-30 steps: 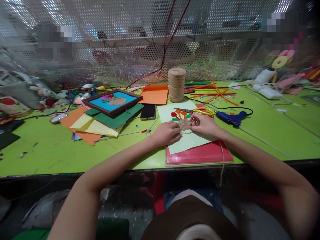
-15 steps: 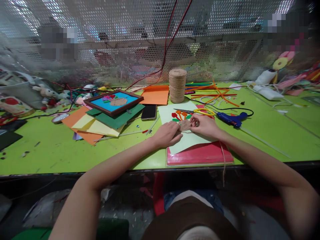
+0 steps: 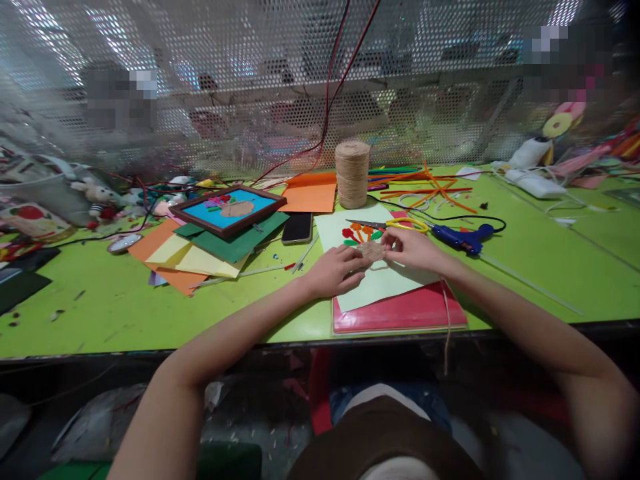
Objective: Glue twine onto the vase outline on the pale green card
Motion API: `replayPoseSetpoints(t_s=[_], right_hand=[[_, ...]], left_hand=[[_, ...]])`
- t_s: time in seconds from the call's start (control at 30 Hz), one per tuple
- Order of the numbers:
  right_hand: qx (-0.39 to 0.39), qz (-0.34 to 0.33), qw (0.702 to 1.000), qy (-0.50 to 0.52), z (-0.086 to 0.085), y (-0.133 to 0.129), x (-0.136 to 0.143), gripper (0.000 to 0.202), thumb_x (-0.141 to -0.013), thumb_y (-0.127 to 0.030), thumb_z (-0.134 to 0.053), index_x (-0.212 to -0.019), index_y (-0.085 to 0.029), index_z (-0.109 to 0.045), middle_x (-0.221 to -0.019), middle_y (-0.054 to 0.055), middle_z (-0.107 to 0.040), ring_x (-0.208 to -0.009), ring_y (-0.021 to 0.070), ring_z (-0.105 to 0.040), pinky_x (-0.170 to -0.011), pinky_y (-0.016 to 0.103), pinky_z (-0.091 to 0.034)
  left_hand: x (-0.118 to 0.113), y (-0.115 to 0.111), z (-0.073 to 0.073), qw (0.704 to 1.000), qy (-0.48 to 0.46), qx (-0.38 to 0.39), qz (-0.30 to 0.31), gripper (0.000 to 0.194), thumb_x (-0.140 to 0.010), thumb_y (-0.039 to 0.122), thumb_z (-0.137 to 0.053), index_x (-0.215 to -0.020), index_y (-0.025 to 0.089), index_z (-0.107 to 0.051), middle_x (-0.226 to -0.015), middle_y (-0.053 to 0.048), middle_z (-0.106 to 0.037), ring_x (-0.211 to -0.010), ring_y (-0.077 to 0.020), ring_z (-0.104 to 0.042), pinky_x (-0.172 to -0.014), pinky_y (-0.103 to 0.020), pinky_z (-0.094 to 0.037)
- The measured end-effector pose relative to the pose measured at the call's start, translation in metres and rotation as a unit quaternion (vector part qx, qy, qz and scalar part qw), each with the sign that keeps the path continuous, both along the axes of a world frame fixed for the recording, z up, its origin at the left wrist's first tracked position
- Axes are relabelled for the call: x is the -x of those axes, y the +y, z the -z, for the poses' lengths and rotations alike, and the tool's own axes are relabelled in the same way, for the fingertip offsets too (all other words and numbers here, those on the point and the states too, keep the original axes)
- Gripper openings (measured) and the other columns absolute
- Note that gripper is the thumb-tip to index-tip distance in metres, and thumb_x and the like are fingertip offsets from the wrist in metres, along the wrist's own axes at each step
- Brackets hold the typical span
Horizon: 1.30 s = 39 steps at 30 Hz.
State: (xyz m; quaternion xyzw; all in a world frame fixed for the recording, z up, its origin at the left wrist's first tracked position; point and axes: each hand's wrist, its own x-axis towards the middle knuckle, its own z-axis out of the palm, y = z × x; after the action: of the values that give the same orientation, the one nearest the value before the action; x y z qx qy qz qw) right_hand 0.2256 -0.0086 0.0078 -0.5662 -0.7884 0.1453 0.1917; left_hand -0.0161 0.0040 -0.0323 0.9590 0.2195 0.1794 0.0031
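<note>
A pale green sheet (image 3: 400, 283) lies on a red folder (image 3: 390, 317), with red and orange flowers (image 3: 357, 233) on its upper part. Below the flowers is a patch of brown twine (image 3: 371, 251). My left hand (image 3: 337, 270) rests flat at the patch's left edge, fingers spread. At the right edge my right hand (image 3: 407, 250) is pinched on the twine, whose loose end hangs over the table's front. Yellow-handled scissors (image 3: 407, 225) lie just above my right hand.
A twine spool (image 3: 353, 175) stands behind the sheet. Right of it lies a blue glue gun (image 3: 465, 239). To the left are a phone (image 3: 297, 227), a framed flower picture (image 3: 229, 208) and coloured papers (image 3: 200, 257). A perforated metal screen (image 3: 280, 87) rises behind.
My left hand's fingers have shifted slightly over the left edge of the twine patch. My right hand stays pinched at the other side. The view has moved a little.
</note>
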Motion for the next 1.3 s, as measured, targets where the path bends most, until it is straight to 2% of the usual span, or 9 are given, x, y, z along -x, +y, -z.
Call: replayPoseSetpoints(t_s=[0.13,0.33,0.5,0.67,0.8,0.9,1.07,1.2,1.3], right_hand=[[0.015,-0.026,1.0,0.005,0.001,0.006,-0.009,0.021,-0.075,-0.022,-0.062,-0.096,-0.019,-0.064,-0.087,0.004,-0.071,-0.074,0.0163,-0.062,-0.063,0.026,-0.042],[0.039,-0.025,0.999,-0.009,0.0,0.013,-0.017,0.016,-0.074,-0.018,-0.061,-0.089,-0.018,-0.063,-0.078,0.003,-0.069,-0.07,0.0148,-0.061,-0.061,0.024,-0.04],[0.053,-0.023,0.998,-0.011,-0.002,0.012,-0.017,0.014,-0.074,-0.016,-0.06,-0.087,-0.018,-0.062,-0.077,0.002,-0.069,-0.07,0.0145,-0.061,-0.062,0.023,-0.04],[0.029,-0.025,0.999,-0.022,0.003,0.014,-0.018,0.016,-0.072,-0.015,-0.061,-0.087,-0.018,-0.064,-0.079,0.002,-0.07,-0.071,0.0145,-0.061,-0.061,0.023,-0.039],[0.021,-0.03,0.998,-0.046,0.003,0.013,-0.018,0.012,-0.075,-0.019,-0.059,-0.087,-0.019,-0.065,-0.08,0.003,-0.071,-0.07,0.0146,-0.061,-0.061,0.024,-0.038],[0.01,-0.024,0.999,-0.039,-0.002,0.01,-0.019,0.01,-0.077,-0.023,-0.059,-0.084,-0.019,-0.065,-0.08,0.004,-0.072,-0.072,0.0159,-0.062,-0.063,0.025,-0.04],[-0.034,0.038,0.998,-0.044,-0.019,0.015,-0.029,0.016,-0.081,-0.033,-0.058,-0.082,-0.02,-0.067,-0.082,0.004,-0.074,-0.073,0.0175,-0.063,-0.064,0.028,-0.041],[-0.038,0.077,0.988,-0.126,-0.029,0.032,-0.039,0.02,-0.081,-0.03,-0.058,-0.093,-0.019,-0.068,-0.095,0.008,-0.074,-0.081,0.0205,-0.064,-0.064,0.028,-0.039],[0.013,0.076,0.976,-0.205,-0.032,0.048,-0.041,0.022,-0.074,-0.022,-0.061,-0.094,-0.018,-0.068,-0.097,0.01,-0.073,-0.079,0.0207,-0.063,-0.06,0.028,-0.037]], left_hand=[[-0.001,0.0,-0.005,1.0,0.017,0.0,0.0,0.042,-0.1,0.04,-0.04,-0.128,0.02,-0.063,-0.118,-0.011,-0.063,-0.107,-0.024,-0.056,-0.092,-0.039,-0.046],[-0.019,0.002,-0.019,0.997,0.068,-0.033,0.011,0.037,-0.1,0.039,-0.038,-0.108,0.017,-0.067,-0.104,-0.011,-0.065,-0.098,-0.0224,-0.057,-0.082,-0.035,-0.045],[-0.025,0.008,-0.017,0.996,0.065,-0.048,0.027,0.042,-0.099,0.042,-0.041,-0.129,0.017,-0.058,-0.116,-0.012,-0.064,-0.102,-0.0245,-0.054,-0.085,-0.036,-0.044],[-0.029,0.015,-0.015,0.994,0.086,-0.051,0.041,0.04,-0.099,0.042,-0.039,-0.118,0.019,-0.065,-0.108,-0.012,-0.063,-0.096,-0.0239,-0.053,-0.084,-0.037,-0.044],[-0.037,0.017,-0.012,0.996,0.052,-0.054,0.051,0.043,-0.1,0.045,-0.035,-0.112,0.017,-0.066,-0.104,-0.012,-0.063,-0.097,-0.0242,-0.053,-0.084,-0.037,-0.043],[-0.039,0.017,-0.01,0.996,0.034,-0.051,0.058,0.045,-0.101,0.047,-0.035,-0.118,0.017,-0.064,-0.109,-0.012,-0.063,-0.097,-0.0246,-0.052,-0.087,-0.038,-0.043],[-0.043,0.02,-0.014,0.996,0.06,-0.037,0.054,0.043,-0.101,0.046,-0.036,-0.123,0.02,-0.062,-0.106,-0.01,-0.064,-0.097,-0.0247,-0.053,-0.086,-0.038,-0.042],[-0.051,0.022,-0.013,0.996,0.05,-0.033,0.068,0.04,-0.1,0.045,-0.038,-0.115,0.018,-0.064,-0.103,-0.009,-0.065,-0.093,-0.0233,-0.053,-0.086,-0.037,-0.042],[-0.053,0.023,-0.01,0.997,0.029,-0.038,0.066,0.039,-0.1,0.046,-0.04,-0.115,0.018,-0.063,-0.102,-0.009,-0.064,-0.092,-0.0227,-0.053,-0.085,-0.036,-0.042]])
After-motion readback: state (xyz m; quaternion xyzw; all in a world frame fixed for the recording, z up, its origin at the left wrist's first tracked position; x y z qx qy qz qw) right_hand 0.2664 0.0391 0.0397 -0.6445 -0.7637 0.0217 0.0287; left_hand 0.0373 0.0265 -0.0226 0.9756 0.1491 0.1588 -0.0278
